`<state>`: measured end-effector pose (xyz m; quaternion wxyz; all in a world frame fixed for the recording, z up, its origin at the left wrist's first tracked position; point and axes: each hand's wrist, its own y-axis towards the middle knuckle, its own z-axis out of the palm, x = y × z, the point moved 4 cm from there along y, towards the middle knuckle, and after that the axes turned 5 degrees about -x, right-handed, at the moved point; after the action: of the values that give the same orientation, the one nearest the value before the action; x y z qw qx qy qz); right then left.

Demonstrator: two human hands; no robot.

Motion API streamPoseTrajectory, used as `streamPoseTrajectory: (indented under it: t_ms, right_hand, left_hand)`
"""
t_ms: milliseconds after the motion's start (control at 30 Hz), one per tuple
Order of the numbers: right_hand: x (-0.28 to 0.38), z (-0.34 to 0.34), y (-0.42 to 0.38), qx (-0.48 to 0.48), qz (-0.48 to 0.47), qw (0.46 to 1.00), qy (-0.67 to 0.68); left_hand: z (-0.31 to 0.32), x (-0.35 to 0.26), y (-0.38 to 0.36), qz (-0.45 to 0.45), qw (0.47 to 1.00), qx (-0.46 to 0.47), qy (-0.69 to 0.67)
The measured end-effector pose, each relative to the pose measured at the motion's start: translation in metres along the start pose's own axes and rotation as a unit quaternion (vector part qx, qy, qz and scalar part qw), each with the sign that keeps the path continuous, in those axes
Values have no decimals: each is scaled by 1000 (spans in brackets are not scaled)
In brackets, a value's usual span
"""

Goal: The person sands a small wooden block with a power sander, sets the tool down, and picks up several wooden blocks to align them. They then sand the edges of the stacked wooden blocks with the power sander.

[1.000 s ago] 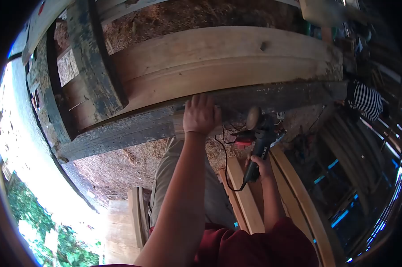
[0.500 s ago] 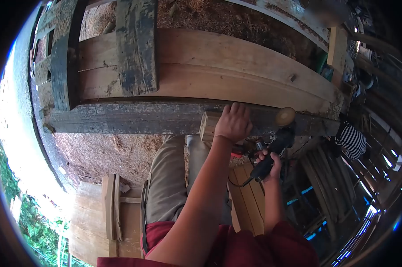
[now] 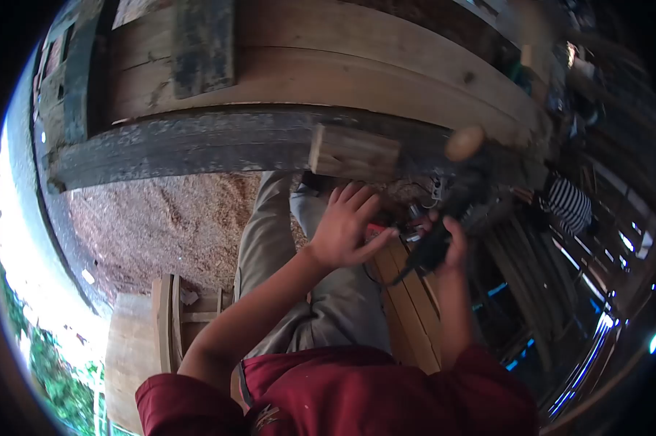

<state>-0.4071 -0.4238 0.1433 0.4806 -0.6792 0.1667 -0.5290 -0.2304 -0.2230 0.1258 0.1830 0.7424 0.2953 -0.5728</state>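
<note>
My left hand [image 3: 346,227] is in the air just below the dark beam, its fingers apart and nothing in it. Above it, a short wooden block [image 3: 354,152] lies on the weathered dark beam [image 3: 197,145]. My right hand [image 3: 450,247] grips the dark body of an angle grinder [image 3: 444,229], somewhat blurred. The round tan disc [image 3: 464,143] at the tool's head is up over the right part of the beam. A cord runs from the grinder's rear end.
Wide planks [image 3: 357,80] lie beyond the beam, with a dark upright board [image 3: 203,51] across them. Wood shavings [image 3: 161,225] cover the ground at left. Boards [image 3: 408,298] lie beside my leg. Striped cloth [image 3: 569,206] is at right.
My left hand has let go of the wooden block and come back toward my body, fingers spread. The block stays on the beam. My right hand still holds the grinder; the view has shifted.
</note>
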Motion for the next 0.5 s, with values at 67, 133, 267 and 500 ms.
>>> streamPoseTrajectory:
  t_ms: [67, 133, 267, 500]
  right_hand:
    - [3, 21, -4, 7, -33, 999, 15]
    - [3, 31, -3, 39, -46, 997, 47]
    - [1, 35, -10, 84, -63, 987, 119]
    - [19, 31, -41, 88, -170, 957, 218]
  left_hand:
    - [11, -19, -21, -15, 999, 45, -10]
    - [24, -43, -34, -15, 998, 53, -13]
    - [35, -75, -47, -45, 998, 21, 44]
    - [43, -99, -49, -62, 998, 14, -20]
